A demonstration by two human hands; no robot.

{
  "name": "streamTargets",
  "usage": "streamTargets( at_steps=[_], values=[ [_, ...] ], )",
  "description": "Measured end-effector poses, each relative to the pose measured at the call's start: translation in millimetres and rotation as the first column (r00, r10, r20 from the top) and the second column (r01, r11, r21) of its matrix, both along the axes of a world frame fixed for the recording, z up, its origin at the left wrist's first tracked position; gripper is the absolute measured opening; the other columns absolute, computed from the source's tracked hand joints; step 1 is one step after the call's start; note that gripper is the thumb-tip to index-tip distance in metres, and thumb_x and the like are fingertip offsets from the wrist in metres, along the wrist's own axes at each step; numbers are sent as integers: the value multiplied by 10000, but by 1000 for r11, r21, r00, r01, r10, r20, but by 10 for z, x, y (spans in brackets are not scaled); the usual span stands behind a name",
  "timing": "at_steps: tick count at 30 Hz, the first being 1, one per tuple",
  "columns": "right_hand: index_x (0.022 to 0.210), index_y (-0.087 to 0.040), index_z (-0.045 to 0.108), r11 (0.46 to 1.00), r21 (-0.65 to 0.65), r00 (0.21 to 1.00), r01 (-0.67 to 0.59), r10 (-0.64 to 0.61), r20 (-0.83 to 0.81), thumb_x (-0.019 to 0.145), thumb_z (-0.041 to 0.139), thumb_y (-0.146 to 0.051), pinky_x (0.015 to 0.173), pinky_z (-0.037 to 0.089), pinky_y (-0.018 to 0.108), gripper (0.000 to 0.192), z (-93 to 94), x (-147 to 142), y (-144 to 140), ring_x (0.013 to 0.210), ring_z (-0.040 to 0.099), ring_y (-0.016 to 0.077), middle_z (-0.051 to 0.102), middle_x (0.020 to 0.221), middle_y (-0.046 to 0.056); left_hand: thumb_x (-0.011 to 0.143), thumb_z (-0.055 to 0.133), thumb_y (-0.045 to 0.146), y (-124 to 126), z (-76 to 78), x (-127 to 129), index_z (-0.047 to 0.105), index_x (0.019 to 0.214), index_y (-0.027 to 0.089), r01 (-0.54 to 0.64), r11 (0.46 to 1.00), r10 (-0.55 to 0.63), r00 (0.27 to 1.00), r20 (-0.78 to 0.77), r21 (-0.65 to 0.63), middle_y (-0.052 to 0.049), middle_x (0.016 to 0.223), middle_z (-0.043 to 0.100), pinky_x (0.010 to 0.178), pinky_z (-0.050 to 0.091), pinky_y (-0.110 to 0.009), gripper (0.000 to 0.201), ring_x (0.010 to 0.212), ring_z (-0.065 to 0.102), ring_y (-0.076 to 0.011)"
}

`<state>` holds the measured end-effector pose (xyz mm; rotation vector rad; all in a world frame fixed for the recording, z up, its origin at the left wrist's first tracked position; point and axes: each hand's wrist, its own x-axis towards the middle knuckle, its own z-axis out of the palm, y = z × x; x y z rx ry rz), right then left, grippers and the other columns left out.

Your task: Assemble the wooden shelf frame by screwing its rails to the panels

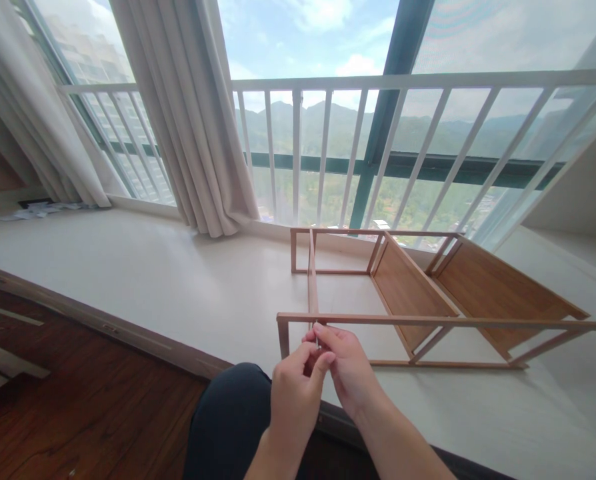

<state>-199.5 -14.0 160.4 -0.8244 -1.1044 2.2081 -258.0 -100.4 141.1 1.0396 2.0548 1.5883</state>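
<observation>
A wooden shelf frame [403,321] lies on its side on the white window ledge, with two brown shelf panels [412,283] set in it. Just below its near rail, where a crossbar [313,280] meets the rail, both my hands come together. My right hand [351,367] pinches at the rail's underside, fingertips beside a slim metal piece [319,345] that looks like a screw. Closed around the lower end of that piece is my left hand [295,387], thumb and forefinger pressed together. Fingers hide most of the piece, so its exact kind is unclear.
White railings [323,153] and a window stand behind the ledge [153,267]. A grey curtain [188,120] hangs left of the frame. Scattered papers [43,210] lie at the far left. My knee [231,420] is against the ledge's edge, above a dark wooden floor [78,393].
</observation>
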Motion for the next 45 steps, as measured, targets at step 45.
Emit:
streamTargets(
  at_steps=[45],
  values=[
    [673, -117, 701, 998, 30, 999, 47, -47, -13, 717, 818, -530, 424, 264, 181, 432, -69, -20, -58, 427, 384, 37, 610, 578, 0, 937, 405, 684, 59, -113, 161, 440, 624, 189, -17, 997, -5, 961, 275, 77, 47, 490, 376, 505, 239, -245, 586, 470, 313, -80]
  ],
)
